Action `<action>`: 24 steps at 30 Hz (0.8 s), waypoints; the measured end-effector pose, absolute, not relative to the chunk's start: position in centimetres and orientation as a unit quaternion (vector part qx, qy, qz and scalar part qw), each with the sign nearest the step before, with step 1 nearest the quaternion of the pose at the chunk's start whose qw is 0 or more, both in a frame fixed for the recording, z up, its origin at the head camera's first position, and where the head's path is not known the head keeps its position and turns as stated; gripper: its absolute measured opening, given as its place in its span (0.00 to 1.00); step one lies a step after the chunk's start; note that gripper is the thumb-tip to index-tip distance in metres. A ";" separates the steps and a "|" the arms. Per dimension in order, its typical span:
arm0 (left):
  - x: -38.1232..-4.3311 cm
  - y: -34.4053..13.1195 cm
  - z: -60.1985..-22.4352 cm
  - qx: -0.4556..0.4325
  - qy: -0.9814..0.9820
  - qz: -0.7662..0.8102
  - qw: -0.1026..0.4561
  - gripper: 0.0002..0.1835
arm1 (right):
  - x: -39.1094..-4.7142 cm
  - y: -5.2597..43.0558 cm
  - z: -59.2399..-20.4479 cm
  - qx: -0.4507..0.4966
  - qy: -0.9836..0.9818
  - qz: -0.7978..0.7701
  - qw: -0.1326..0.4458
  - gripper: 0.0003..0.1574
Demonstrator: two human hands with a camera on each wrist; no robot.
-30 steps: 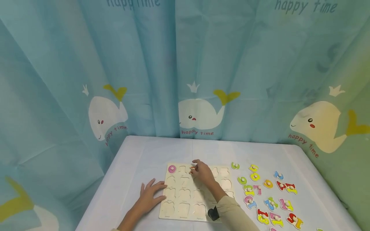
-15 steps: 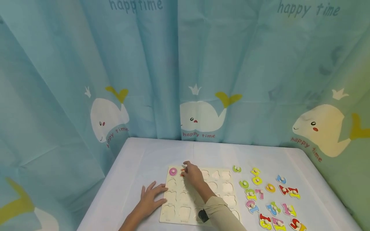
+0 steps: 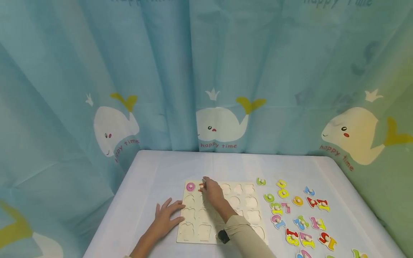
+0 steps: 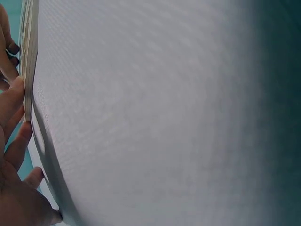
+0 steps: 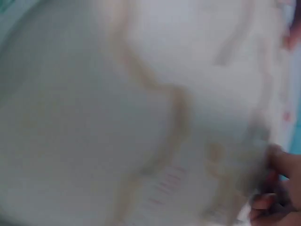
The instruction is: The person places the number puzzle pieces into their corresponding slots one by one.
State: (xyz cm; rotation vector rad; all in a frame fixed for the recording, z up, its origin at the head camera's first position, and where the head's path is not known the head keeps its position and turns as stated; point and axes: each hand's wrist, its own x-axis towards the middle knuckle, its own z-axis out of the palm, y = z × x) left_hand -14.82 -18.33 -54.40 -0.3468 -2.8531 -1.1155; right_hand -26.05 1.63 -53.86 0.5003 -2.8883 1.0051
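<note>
A pale wooden number puzzle board [image 3: 196, 205] lies on the table, its recesses in rows. My right hand [image 3: 213, 192] is over the top row and pinches a small red-orange number piece [image 3: 201, 187] at the second recess; the fingers hide much of it, and whether it is seated I cannot tell. In the right wrist view, the curled fingers [image 5: 282, 183] are blurred. A pink 0 piece [image 3: 190, 187] sits in the top left corner recess. My left hand [image 3: 166, 217] rests with spread fingers against the board's left edge, and the left wrist view shows fingertips touching that edge [image 4: 29, 61].
Several colourful knobbed number pieces [image 3: 292, 237] are scattered on the white-covered table [image 3: 155, 168] right of the board. A green 3 [image 3: 261, 181] lies close to its top right corner. A blue whale-print curtain [image 3: 167, 89] hangs behind the table.
My right hand has moved left along the top row with the red-orange piece, from near the third recess to the second. The left hand stays by the board's edge. The head view shifts slightly.
</note>
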 end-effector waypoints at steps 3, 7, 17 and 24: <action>-14.9 -18.3 -54.5 -0.108 -0.928 -0.355 0.031 0.19 | -26.2 2.8 -52.8 0.194 -0.919 0.344 -0.024 0.37; -14.9 -18.2 -54.5 -0.102 -0.929 -0.355 0.029 0.18 | -26.1 5.2 -51.7 0.210 -0.902 0.373 -0.050 0.33; -14.8 -18.0 -54.5 -0.102 -0.926 -0.362 0.010 0.19 | -27.0 13.3 -52.2 0.116 -0.916 0.374 0.085 0.17; -14.8 -18.0 -54.2 -0.101 -0.929 -0.356 0.015 0.19 | -27.7 18.1 -51.7 0.029 -0.903 0.413 0.118 0.16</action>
